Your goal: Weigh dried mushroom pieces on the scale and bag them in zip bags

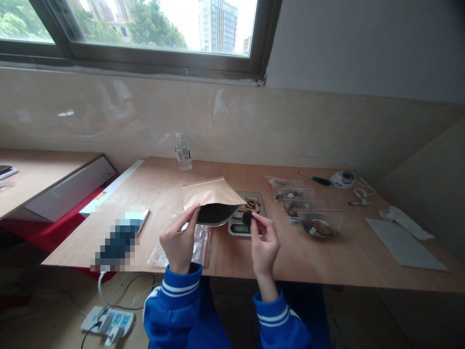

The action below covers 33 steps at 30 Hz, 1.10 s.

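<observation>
My left hand (180, 240) pinches the near edge of a brown paper pouch (210, 193), whose dark mouth gapes toward me. Between the thumb and fingers of my right hand (264, 241) is a small dark round dried piece (247, 218), held just right of the pouch's opening. Behind it stands a kitchen scale (235, 231) with a grey plate and a small display. Brown dried slices (251, 203) lie on the scale's plate, partly hidden by the pouch. Below the pouch, clear zip bags (200, 247) lie flat beside my left hand.
Several zip bags of dried pieces (321, 225) lie right of the scale. Farther back are a screwdriver (321, 181) and a white dome camera (342, 179). A water bottle (183, 154) stands near the wall. A power strip (109, 324) with cables is below the table's left edge.
</observation>
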Motion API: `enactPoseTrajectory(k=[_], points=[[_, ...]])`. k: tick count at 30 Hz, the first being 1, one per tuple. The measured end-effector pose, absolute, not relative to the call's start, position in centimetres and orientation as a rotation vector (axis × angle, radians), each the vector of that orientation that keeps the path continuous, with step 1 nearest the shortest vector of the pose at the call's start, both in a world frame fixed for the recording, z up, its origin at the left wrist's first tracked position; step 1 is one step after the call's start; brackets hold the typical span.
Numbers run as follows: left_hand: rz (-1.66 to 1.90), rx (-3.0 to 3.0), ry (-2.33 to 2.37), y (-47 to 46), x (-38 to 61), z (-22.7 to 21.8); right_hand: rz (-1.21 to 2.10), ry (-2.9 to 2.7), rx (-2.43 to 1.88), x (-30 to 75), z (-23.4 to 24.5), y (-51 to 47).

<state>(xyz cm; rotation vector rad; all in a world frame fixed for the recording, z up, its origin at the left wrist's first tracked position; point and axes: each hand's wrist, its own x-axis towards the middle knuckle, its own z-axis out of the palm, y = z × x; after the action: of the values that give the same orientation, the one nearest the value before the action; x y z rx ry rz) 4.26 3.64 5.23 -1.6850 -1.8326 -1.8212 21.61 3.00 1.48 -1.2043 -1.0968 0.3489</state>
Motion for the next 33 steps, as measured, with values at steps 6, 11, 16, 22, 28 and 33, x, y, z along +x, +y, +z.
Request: enactPoseTrajectory(k=[6,11,16,22,28,33], points=[[-1.863,-1.622,-1.855,3.9,4.0,5.2,0.431,-1.231,-1.415,23.7,-0.9,5.8],[-1.871,-1.611,-1.859,3.8,3.8,5.5,0.133,-1.696,-1.493,22.8,0.3,8.6],[-1.873,-1.592,-1.871,3.8,3.5,5.6,-0.012,-1.82,-1.548,22.9,0.2,10.1],[-1.856,-1.607,-1.847,4.2,3.6,5.7,-0.101,-1.567,-1.281,21.5,1.5,5.3],[-1.847,-1.672,-1.847,3.9,4.0,5.2,0.102,-1.959,-0.977,16.8,5.5,1.7],[-1.855,-1.68,-1.802,3.3,4.6,4.2,0.348,-2.313,-1.38,14.2,7.0,5.9]])
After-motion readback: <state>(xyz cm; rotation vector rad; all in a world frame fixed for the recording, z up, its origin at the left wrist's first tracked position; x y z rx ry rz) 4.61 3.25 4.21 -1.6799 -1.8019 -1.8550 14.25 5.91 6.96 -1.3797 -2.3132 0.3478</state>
